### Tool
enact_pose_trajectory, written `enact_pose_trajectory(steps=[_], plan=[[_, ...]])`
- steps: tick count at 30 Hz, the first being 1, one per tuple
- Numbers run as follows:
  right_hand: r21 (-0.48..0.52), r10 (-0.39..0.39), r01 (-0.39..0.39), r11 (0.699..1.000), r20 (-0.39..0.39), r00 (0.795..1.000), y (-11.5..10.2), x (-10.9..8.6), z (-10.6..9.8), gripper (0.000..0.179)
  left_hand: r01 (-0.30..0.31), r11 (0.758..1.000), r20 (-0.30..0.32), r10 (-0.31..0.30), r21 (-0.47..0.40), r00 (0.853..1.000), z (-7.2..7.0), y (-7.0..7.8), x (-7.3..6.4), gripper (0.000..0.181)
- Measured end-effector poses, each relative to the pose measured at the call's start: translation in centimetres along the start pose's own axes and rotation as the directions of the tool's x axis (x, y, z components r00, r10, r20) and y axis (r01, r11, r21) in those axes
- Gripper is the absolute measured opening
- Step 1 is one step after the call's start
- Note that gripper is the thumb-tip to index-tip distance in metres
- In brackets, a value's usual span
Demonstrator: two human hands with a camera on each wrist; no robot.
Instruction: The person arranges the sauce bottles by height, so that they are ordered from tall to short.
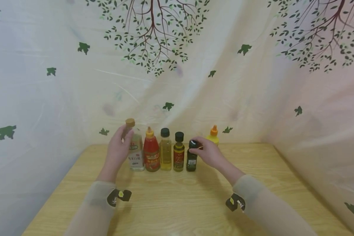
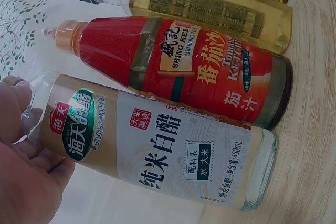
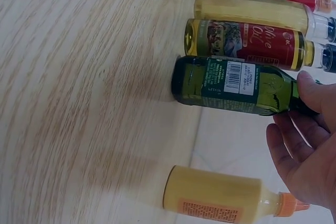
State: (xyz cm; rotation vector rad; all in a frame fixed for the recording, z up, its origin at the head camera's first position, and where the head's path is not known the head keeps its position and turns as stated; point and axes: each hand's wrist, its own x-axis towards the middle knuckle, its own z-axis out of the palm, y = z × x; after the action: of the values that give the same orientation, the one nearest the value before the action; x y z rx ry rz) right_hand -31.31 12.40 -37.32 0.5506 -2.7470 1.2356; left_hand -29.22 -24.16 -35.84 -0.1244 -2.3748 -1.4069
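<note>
My left hand (image 1: 119,148) grips the neck of a clear white vinegar bottle (image 2: 152,140) with a tan cap, at the left end of a row of bottles. Right beside it stands a red tomato ketchup bottle (image 2: 178,66). My right hand (image 1: 210,151) holds a dark green glass bottle (image 3: 231,85) around its neck, just under the black cap, at the row's right end. Next to that one is an olive oil bottle (image 3: 247,43) with a red label. Both held bottles look upright, at the table surface.
Between ketchup and olive oil stands a bottle of pale yellow oil (image 1: 166,150). A yellow squeeze bottle (image 3: 215,195) with an orange cap stands apart, behind my right hand. The wooden table (image 1: 165,203) meets a leaf-printed curtain (image 1: 194,98) at the back.
</note>
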Motion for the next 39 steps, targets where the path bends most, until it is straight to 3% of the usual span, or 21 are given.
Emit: enact_pose_trajectory(steps=[15,23,33,39], plan=[[0.012,-0.003,0.003,1.0,-0.004,1.0,0.1,-0.1,0.0,0.044,-0.007,1.0,0.004,0.007,-0.017,1.0,0.2,0.3,0.1,0.063],[0.028,0.003,-0.003,1.0,-0.014,1.0,0.1,-0.4,-0.6,0.063,-0.006,1.0,0.021,0.006,-0.01,1.0,0.2,0.3,0.2,0.065],[-0.039,-0.017,0.012,0.999,-0.151,0.988,0.2,-0.2,-3.2,0.071,0.004,1.0,0.013,-0.004,0.005,1.0,0.1,0.2,0.3,0.065],[-0.064,-0.016,-0.003,0.998,-0.288,0.958,1.0,-0.2,-4.0,0.068,0.033,0.999,0.02,-0.033,0.012,0.999,0.1,0.0,0.2,0.069]])
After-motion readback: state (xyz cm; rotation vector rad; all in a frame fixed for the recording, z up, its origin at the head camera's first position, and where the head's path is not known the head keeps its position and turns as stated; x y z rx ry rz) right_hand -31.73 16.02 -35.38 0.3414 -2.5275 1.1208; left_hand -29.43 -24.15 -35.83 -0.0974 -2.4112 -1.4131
